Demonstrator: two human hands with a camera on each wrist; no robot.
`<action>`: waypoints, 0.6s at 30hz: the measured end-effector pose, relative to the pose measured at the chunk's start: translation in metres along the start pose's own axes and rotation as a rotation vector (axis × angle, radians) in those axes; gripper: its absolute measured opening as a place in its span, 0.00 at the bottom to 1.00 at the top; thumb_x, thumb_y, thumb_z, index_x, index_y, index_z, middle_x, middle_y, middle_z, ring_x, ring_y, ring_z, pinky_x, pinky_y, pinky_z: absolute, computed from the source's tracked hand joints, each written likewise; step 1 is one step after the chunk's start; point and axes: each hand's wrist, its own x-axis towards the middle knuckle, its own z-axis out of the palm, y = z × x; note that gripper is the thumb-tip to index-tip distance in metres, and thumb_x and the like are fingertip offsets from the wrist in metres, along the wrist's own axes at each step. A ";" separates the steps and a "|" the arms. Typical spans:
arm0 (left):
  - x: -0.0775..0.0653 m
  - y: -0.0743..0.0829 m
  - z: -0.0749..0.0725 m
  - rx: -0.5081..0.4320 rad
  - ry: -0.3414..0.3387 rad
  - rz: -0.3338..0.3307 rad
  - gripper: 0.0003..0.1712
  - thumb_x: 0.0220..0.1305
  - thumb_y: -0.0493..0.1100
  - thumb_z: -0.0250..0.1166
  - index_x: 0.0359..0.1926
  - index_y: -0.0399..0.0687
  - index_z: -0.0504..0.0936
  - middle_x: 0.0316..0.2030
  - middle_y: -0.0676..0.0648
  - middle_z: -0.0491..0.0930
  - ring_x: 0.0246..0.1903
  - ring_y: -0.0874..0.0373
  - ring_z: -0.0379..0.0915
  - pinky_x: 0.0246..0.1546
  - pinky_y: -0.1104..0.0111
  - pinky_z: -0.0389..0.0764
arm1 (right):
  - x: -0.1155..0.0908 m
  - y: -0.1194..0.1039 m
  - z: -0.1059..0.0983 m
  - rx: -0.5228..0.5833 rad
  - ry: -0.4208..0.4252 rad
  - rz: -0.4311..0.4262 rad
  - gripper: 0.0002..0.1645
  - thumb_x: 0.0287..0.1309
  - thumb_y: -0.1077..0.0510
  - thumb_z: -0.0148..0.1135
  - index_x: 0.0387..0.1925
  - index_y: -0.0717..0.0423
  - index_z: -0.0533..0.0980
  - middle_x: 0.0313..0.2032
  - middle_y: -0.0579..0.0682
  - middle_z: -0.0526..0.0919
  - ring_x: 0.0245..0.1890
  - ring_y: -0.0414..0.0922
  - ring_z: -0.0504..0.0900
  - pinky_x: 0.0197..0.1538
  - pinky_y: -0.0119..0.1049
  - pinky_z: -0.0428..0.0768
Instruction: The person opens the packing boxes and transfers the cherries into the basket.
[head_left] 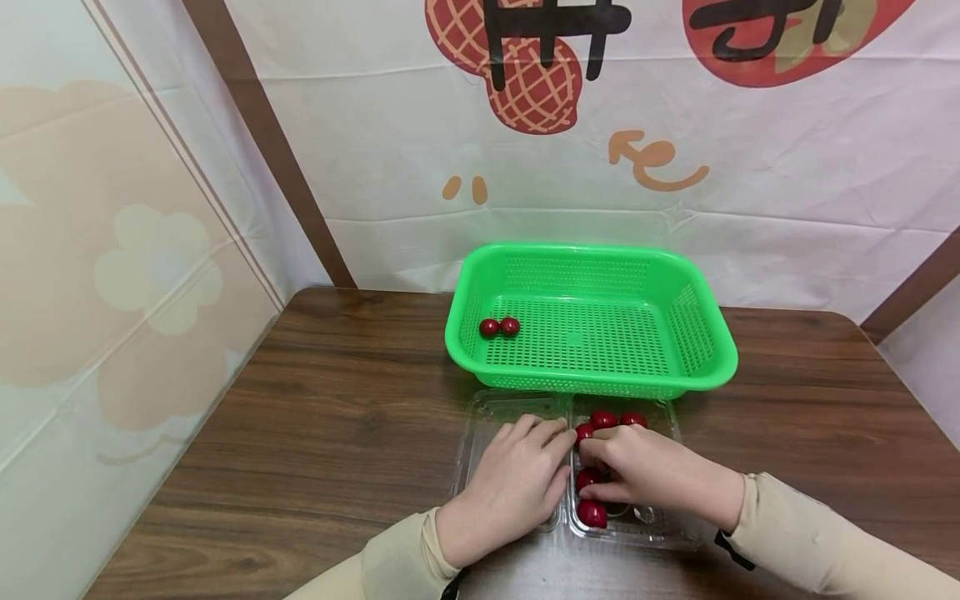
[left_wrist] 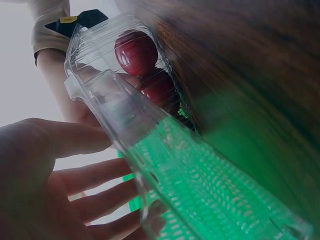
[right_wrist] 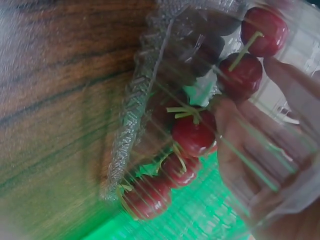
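Note:
A clear plastic clamshell box lies spread on the table, its lid (head_left: 480, 433) on the left and its base (head_left: 660, 537) on the right. Several red cherries sit in the base, some with green stems; one cherry (head_left: 592, 513) is at the near end. My right hand (head_left: 637, 467) reaches into the base and pinches a cherry (right_wrist: 240, 76) between thumb and fingers. Over the lid lies my left hand (head_left: 517, 475), fingers extended and fingertips right at the fold between the halves. In the left wrist view its fingers (left_wrist: 105, 175) are fairly straight beside the clear plastic.
Behind the box stands a green plastic basket (head_left: 585, 382), with two cherries (head_left: 499, 327) at its left. The box's far edge is close to the basket. The brown wooden table (head_left: 337, 433) meets a printed cloth backdrop (head_left: 375, 167) at the back.

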 end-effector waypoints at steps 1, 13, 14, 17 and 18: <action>0.000 0.000 0.000 0.000 0.000 -0.001 0.20 0.57 0.49 0.59 0.49 0.48 0.80 0.50 0.48 0.79 0.48 0.54 0.70 0.43 0.63 0.75 | 0.000 0.000 0.000 -0.002 -0.001 0.000 0.13 0.47 0.46 0.66 0.25 0.49 0.73 0.23 0.39 0.75 0.20 0.29 0.68 0.21 0.25 0.73; 0.000 0.000 0.000 0.001 0.004 0.002 0.20 0.57 0.49 0.59 0.49 0.48 0.80 0.50 0.47 0.79 0.48 0.54 0.71 0.43 0.62 0.75 | 0.003 0.001 0.003 -0.028 -0.001 -0.004 0.16 0.46 0.44 0.66 0.24 0.49 0.72 0.23 0.39 0.76 0.21 0.29 0.70 0.22 0.25 0.74; 0.000 0.000 0.000 0.000 0.003 0.002 0.20 0.57 0.49 0.59 0.49 0.48 0.80 0.50 0.47 0.79 0.48 0.54 0.71 0.43 0.62 0.75 | 0.003 0.001 0.003 -0.030 -0.001 -0.003 0.16 0.45 0.44 0.66 0.24 0.49 0.72 0.23 0.39 0.76 0.21 0.29 0.70 0.22 0.26 0.74; 0.000 0.000 0.000 -0.002 0.002 0.001 0.20 0.57 0.49 0.59 0.49 0.48 0.80 0.50 0.47 0.79 0.48 0.54 0.70 0.43 0.62 0.75 | 0.003 0.001 0.004 -0.038 0.000 0.006 0.16 0.44 0.44 0.67 0.24 0.49 0.73 0.23 0.39 0.76 0.20 0.29 0.69 0.22 0.27 0.74; 0.000 0.000 0.000 -0.003 0.003 0.002 0.20 0.57 0.49 0.59 0.49 0.48 0.80 0.50 0.47 0.79 0.48 0.54 0.70 0.43 0.62 0.75 | 0.002 0.001 0.004 -0.036 0.000 0.009 0.16 0.43 0.44 0.67 0.23 0.49 0.73 0.22 0.39 0.76 0.20 0.29 0.69 0.21 0.26 0.73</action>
